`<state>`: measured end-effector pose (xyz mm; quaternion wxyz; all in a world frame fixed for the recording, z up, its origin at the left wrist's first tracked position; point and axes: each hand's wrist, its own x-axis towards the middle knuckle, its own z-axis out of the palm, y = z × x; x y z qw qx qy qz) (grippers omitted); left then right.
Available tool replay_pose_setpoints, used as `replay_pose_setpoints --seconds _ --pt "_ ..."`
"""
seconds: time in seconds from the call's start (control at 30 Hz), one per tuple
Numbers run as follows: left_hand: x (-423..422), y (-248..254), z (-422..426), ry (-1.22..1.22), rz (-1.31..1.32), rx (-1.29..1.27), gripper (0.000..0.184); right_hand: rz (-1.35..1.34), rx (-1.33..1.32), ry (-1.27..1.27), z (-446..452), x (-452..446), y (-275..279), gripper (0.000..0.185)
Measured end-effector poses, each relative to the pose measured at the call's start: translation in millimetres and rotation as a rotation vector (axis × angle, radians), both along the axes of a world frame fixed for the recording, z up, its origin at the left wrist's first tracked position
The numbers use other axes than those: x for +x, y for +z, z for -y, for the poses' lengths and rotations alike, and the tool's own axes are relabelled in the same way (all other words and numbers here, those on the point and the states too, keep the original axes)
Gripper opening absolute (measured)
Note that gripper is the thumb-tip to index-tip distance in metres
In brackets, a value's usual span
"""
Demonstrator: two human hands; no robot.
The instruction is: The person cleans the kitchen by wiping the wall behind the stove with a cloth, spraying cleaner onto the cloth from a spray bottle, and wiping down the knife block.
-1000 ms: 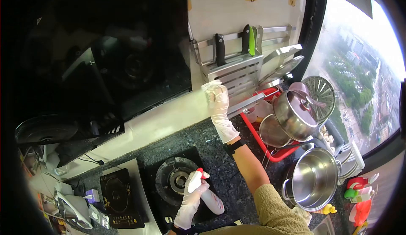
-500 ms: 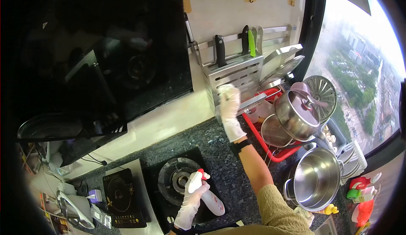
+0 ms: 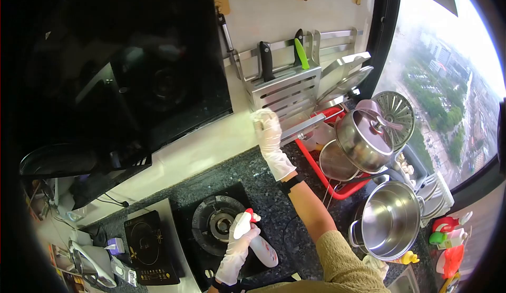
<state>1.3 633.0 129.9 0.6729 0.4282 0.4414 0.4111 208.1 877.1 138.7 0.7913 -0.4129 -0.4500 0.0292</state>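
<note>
My left hand (image 3: 236,253), in a thin white glove, is wrapped round the neck of a white spray bottle (image 3: 263,248) with a red nozzle, held over the gas hob (image 3: 195,248) beside its round burner (image 3: 216,224). My right hand (image 3: 270,137), gloved too and with a black band at the wrist, is reached out to the pale wall (image 3: 240,129), just left of the metal knife rack (image 3: 284,90). Its fingers are curled closed; whatever is in them is hidden. Knives with black and green handles stand in the rack.
Right of my arm, a red basket (image 3: 312,158) holds pots and lids. A large steel pot (image 3: 390,222) stands nearer. An induction cooker (image 3: 145,248) lies left of the hob. The dark hood (image 3: 132,82) hangs at upper left, and a window (image 3: 448,82) is at right.
My right hand has moved left, from in front of the knife rack to the bare wall beside it. The left hand keeps its grip on the spray bottle. The view has shifted slightly.
</note>
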Motion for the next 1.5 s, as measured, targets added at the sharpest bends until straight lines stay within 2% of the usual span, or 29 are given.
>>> replay_pose_setpoints --seconds 0.07,0.17,0.2,0.27,0.3,0.4,0.5,0.57,0.63,0.7,0.73,0.77,0.8,0.83,0.9,0.93,1.03,1.1,1.17,1.23,1.3,1.33,1.4,1.47,1.5 --pt "2 -1 1 -0.019 -0.005 0.017 0.053 0.281 -0.109 -0.092 8 2 -1 0.006" --pt "-2 -2 1 0.001 0.007 0.017 0.052 0.402 -0.109 -0.398 -8 51 -21 0.008" --pt "-3 -3 2 0.018 0.017 0.01 0.051 -0.023 -0.007 -0.204 -14 72 -21 0.012" --pt "-10 -1 4 0.031 0.04 -0.003 0.049 -0.411 -0.005 -0.112 -19 123 -28 0.02" --pt "-13 1 4 0.039 0.051 -0.005 0.047 -0.375 -0.095 -0.22 -22 146 -33 0.024" --pt "-20 6 4 0.064 0.002 -0.01 0.047 -0.347 -0.062 -0.067 -48 167 -44 0.028" --pt "-22 7 5 0.06 -0.038 0.002 0.046 -0.452 -0.139 -0.161 -45 116 -39 0.023" --pt "-19 6 6 0.043 -0.041 -0.003 0.045 -0.343 -0.133 -0.191 -27 63 -27 0.023" --pt "-11 6 4 0.02 -0.042 0.012 0.044 -0.261 -0.157 -0.062 -16 26 -29 0.028" --pt "-2 5 5 0.004 -0.013 0.019 0.045 0.229 -0.082 -0.266 3 16 -15 0.022" --pt "1 5 5 0.001 0.015 0.02 0.048 0.128 -0.141 -0.141 6 20 -10 0.018" --pt "1 5 6 0.001 0.039 0.023 0.05 -0.502 0.046 0.485 -39 41 -63 0.015" --pt "0 4 7 -0.014 0.029 0.033 0.054 -0.676 0.129 0.551 -46 69 -66 0.014" --pt "-4 4 9 -0.013 0.034 0.018 0.054 -0.716 0.158 0.472 -46 101 -64 0.012" --pt "-9 4 14 -0.001 0.051 -0.012 0.055 -0.64 0.092 0.191 -49 143 -60 0.009" --pt "-11 10 17 0.021 0.038 -0.001 0.054 -0.475 -0.028 -0.093 -43 146 -51 0.013" --pt "-20 10 20 0.023 -0.038 0.024 0.052 -0.417 -0.166 -0.242 -35 131 -42 0.014" --pt "-22 7 17 0.029 -0.019 0.019 0.051 -0.129 -0.323 -0.427 -50 101 -75 0.015" --pt "-19 6 17 0.021 -0.016 0.011 0.05 0.001 -0.375 -0.323 -34 42 -71 0.012" --pt "-12 10 15 0.006 -0.032 0.006 0.049 -0.031 -0.265 -0.114 -25 -5 -64 0.011" --pt "-5 9 13 0.004 -0.003 0.008 0.048 0.399 -0.265 -0.202 -5 -16 -48 0.015" --pt "-3 8 13 -0.003 0.012 0.012 0.048 0.345 -0.253 -0.108 0 -20 -37 0.016" --pt "-7 9 11 -0.03 -0.002 -0.001 0.048 0.049 -0.223 0.05 -9 -8 -43 0.011" --pt "-15 6 11 0.006 0.012 0.002 0.049 0.004 -0.153 -0.069 -9 20 -35 0.008" --pt "-19 6 9 0.029 0.019 0.003 0.049 0.094 -0.106 -0.274 7 43 -15 0.01"
